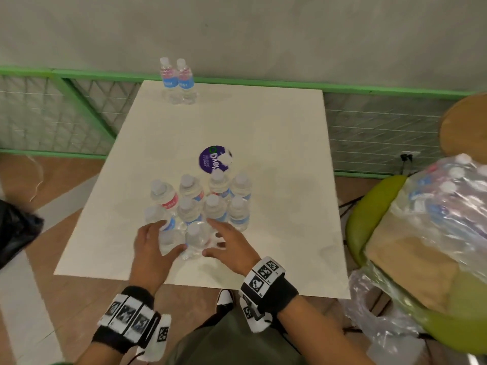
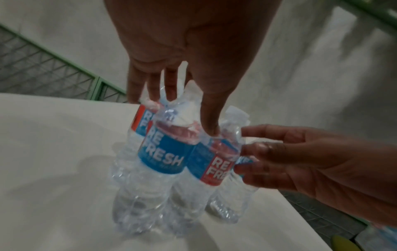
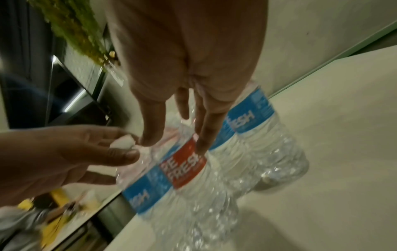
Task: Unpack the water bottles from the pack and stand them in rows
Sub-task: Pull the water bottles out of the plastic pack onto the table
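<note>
Several clear water bottles with blue and red labels stand bunched in rows near the front of the white table. Two more bottles stand at the far edge. My left hand grips the top of a front bottle between thumb and fingers, as its wrist view shows at the hand and bottle. My right hand is spread beside the neighbouring front bottle, with straight fingers touching its label. The torn plastic pack with more bottles lies on the right.
The pack rests on a green chair, with loose wrap hanging below it. A purple round sticker marks the table's middle. A black bag lies on the floor at left, and a wooden stool stands at far right.
</note>
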`<state>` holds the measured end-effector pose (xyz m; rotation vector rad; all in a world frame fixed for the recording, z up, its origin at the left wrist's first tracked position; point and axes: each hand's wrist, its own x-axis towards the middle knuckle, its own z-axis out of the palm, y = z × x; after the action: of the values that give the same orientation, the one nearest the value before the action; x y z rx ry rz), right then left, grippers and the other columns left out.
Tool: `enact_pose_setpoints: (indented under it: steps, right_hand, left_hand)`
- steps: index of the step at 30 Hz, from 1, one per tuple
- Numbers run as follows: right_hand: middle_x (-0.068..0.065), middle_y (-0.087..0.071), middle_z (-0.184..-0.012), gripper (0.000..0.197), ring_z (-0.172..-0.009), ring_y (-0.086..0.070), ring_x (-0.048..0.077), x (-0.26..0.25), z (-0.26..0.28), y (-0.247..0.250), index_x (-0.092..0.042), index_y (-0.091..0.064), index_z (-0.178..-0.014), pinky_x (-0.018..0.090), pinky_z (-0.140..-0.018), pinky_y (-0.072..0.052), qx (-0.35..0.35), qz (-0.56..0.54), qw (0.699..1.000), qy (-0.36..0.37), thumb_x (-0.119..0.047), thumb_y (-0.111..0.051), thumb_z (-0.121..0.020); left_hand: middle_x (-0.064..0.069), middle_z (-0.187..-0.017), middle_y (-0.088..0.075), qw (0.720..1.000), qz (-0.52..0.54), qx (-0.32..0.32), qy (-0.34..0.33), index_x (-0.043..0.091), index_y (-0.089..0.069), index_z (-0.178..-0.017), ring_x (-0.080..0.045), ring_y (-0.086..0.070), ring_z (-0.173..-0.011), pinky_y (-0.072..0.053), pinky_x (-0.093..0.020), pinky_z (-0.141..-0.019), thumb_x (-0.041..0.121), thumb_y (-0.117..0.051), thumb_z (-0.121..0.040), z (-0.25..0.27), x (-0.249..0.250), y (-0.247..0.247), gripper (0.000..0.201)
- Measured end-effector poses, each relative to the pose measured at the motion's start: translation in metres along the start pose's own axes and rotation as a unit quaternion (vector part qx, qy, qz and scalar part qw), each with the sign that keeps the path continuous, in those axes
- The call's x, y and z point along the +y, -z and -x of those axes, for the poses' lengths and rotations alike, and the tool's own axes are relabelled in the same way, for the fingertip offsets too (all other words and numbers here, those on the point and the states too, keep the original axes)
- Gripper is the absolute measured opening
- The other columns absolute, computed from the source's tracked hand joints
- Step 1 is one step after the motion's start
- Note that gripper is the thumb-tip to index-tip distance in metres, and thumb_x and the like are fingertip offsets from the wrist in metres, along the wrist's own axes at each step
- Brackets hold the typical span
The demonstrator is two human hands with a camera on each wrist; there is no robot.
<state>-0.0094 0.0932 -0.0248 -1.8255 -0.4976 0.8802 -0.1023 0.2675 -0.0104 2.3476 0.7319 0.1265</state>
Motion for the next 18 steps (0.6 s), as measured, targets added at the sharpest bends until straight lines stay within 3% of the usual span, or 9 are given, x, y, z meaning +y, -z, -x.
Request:
enact_pose_setpoints:
  steps: [2, 4, 6, 8, 9, 11, 14, 16, 18]
  right_hand:
    - [0.002, -0.049, -0.136, 0.062, -0.115, -0.052, 0.015, 0.001, 0.02, 0.02, -0.022, -0.043, -0.138, 0.03, -0.098, -0.048, -0.002, -0.016, 1.0, -0.025, -0.022, -0.071, -0.082]
    - [0.002, -0.059, -0.125, 0.047, -0.103, -0.056, 0.011, 0.008, 0.046, 0.05, -0.02, -0.056, -0.126, 0.032, -0.094, -0.051, 0.029, -0.045, 0.998, -0.046, -0.023, -0.071, -0.082]
    - [0.0, -0.067, -0.112, 0.026, -0.091, -0.06, 0.009, 0.027, 0.077, 0.085, -0.021, -0.065, -0.108, 0.03, -0.088, -0.052, 0.072, -0.054, 0.994, -0.058, -0.022, -0.069, -0.083]
    - [-0.001, -0.069, -0.098, 0.009, -0.084, -0.063, 0.011, 0.049, 0.113, 0.122, -0.026, -0.067, -0.09, 0.033, -0.083, -0.054, 0.105, -0.056, 0.99, -0.079, -0.019, -0.064, -0.085]
    - [0.0, -0.068, -0.093, 0.011, -0.081, -0.062, 0.012, 0.063, 0.132, 0.142, -0.025, -0.065, -0.085, 0.033, -0.08, -0.055, 0.12, -0.066, 0.986, -0.096, -0.015, -0.061, -0.087]
    - [0.0, -0.066, -0.086, 0.019, -0.072, -0.06, 0.009, 0.095, 0.168, 0.179, -0.019, -0.063, -0.083, 0.026, -0.072, -0.054, 0.16, -0.083, 0.971, -0.159, -0.004, -0.055, -0.09]
    - [0.004, -0.063, -0.08, 0.023, -0.058, -0.058, 0.006, 0.132, 0.206, 0.235, -0.015, -0.064, -0.085, 0.027, -0.066, -0.05, 0.289, -0.069, 0.926, -0.234, 0.003, -0.052, -0.089]
    - [0.012, -0.066, -0.093, 0.021, -0.07, -0.063, 0.015, 0.148, 0.222, 0.266, -0.008, -0.064, -0.108, 0.03, -0.069, -0.05, 0.388, -0.085, 0.87, -0.291, -0.005, -0.054, -0.09]
    - [0.017, -0.06, -0.125, 0.038, -0.106, -0.061, 0.026, 0.157, 0.241, 0.285, -0.007, -0.055, -0.127, 0.021, -0.079, -0.051, 0.397, -0.066, 0.835, -0.376, -0.021, -0.054, -0.092]
  left_hand:
    - [-0.019, -0.12, -0.052, 0.996, -0.051, 0.051, -0.059, 0.007, -0.053, -0.121, -0.035, -0.044, -0.115, -0.036, -0.041, -0.098, 0.013, -0.079, -0.071, 0.005, 0.018, 0.002, 0.057]
    - [-0.02, -0.113, -0.056, 0.987, -0.071, 0.075, -0.124, 0.003, -0.059, -0.112, -0.037, -0.047, -0.109, -0.033, -0.038, -0.096, 0.013, -0.075, -0.076, 0.009, 0.052, -0.003, 0.041]
    - [-0.015, -0.105, -0.059, 0.978, -0.058, 0.039, -0.197, 0.005, -0.063, -0.102, -0.032, -0.05, -0.103, -0.031, -0.029, -0.09, 0.014, -0.072, -0.079, 0.012, 0.096, -0.022, 0.026]
    - [-0.003, -0.099, -0.059, 0.959, -0.021, -0.056, -0.278, 0.013, -0.064, -0.097, -0.02, -0.051, -0.096, -0.034, -0.022, -0.084, 0.02, -0.067, -0.084, 0.017, 0.141, -0.052, 0.015]
    - [0.003, -0.096, -0.057, 0.94, -0.002, -0.121, -0.319, 0.018, -0.063, -0.095, -0.012, -0.05, -0.091, -0.038, -0.021, -0.08, 0.026, -0.061, -0.087, 0.021, 0.163, -0.071, 0.012]
    - [0.011, -0.091, -0.055, 0.886, 0.01, -0.269, -0.378, 0.025, -0.06, -0.093, 0.0, -0.049, -0.082, -0.043, -0.019, -0.072, 0.035, -0.049, -0.088, 0.031, 0.205, -0.112, 0.015]
    - [0.005, -0.094, -0.059, 0.794, -0.017, -0.436, -0.424, 0.02, -0.062, -0.097, -0.002, -0.051, -0.078, -0.048, -0.026, -0.072, 0.025, -0.052, -0.09, 0.049, 0.261, -0.186, 0.013]
    - [-0.002, -0.104, -0.063, 0.755, -0.049, -0.491, -0.432, 0.016, -0.064, -0.105, -0.013, -0.058, -0.09, -0.048, -0.03, -0.081, 0.017, -0.052, -0.091, 0.061, 0.296, -0.233, 0.018]
    - [-0.005, -0.121, -0.06, 0.744, -0.084, -0.515, -0.418, 0.016, -0.06, -0.116, -0.02, -0.057, -0.108, -0.045, -0.031, -0.093, 0.013, -0.048, -0.092, 0.071, 0.327, -0.268, 0.027]
